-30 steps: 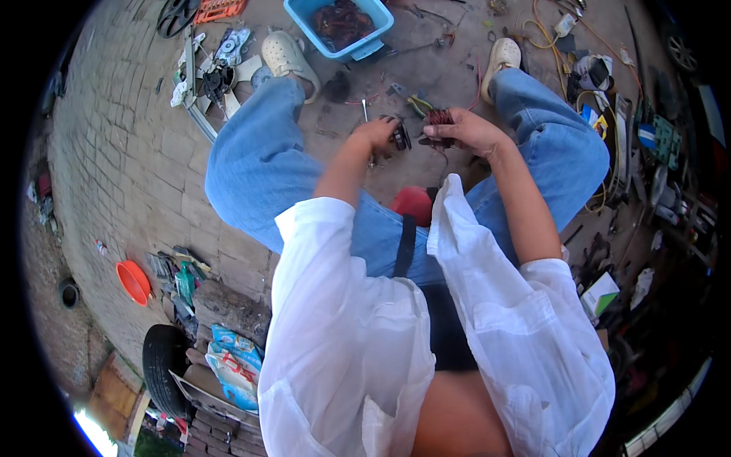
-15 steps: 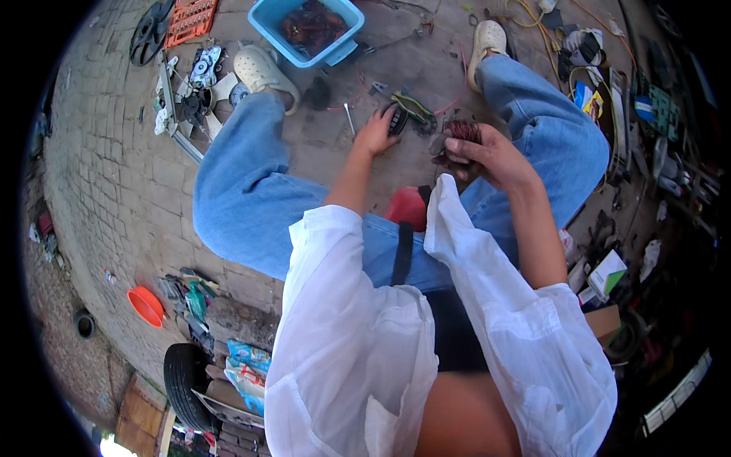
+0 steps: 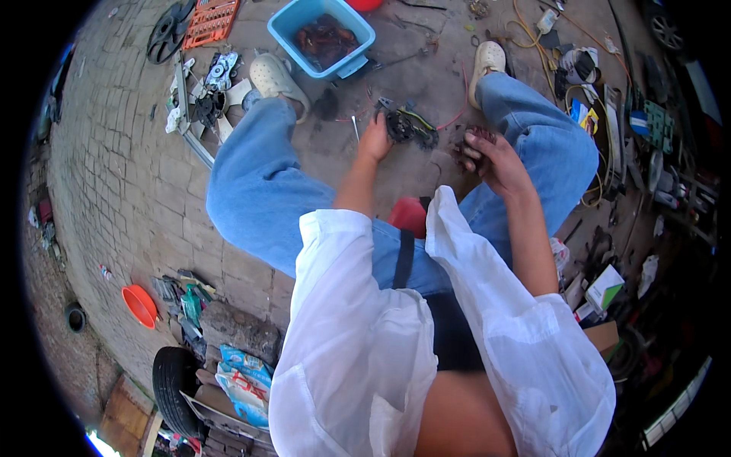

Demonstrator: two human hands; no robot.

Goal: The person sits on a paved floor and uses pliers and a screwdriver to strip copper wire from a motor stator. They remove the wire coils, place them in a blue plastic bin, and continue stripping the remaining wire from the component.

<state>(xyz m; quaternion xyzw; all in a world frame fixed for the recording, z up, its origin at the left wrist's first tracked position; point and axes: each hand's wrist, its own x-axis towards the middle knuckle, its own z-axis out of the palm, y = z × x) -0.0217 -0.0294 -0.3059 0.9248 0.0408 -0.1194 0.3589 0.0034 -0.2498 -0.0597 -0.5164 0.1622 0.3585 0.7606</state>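
Note:
My left hand (image 3: 374, 140) is closed around the edge of a black, round, housing-like part (image 3: 397, 126), low over the paved ground. Beside it lie what look like pliers with green-and-black handles (image 3: 419, 119). A thin screwdriver-like rod (image 3: 355, 127) rests to the left of this hand. In front of my right knee, my right hand (image 3: 496, 161) grips a dark motor part wound with copper wire (image 3: 461, 148); the fingers hide much of it. Both hands look stained.
A light-blue basin (image 3: 323, 38) with dark reddish pieces stands ahead, near an orange tool case (image 3: 211, 21). Metal scrap (image 3: 209, 107) lies by my left shoe. Yellow cable (image 3: 533, 42) and assorted clutter spread along the right. An orange bowl (image 3: 140, 306) and a tyre (image 3: 177, 390) are at left.
The view has shifted slightly. My left hand has turned and drawn its fingers in at the black part's left edge. My right hand has tilted the wire-wound part, so less copper shows.

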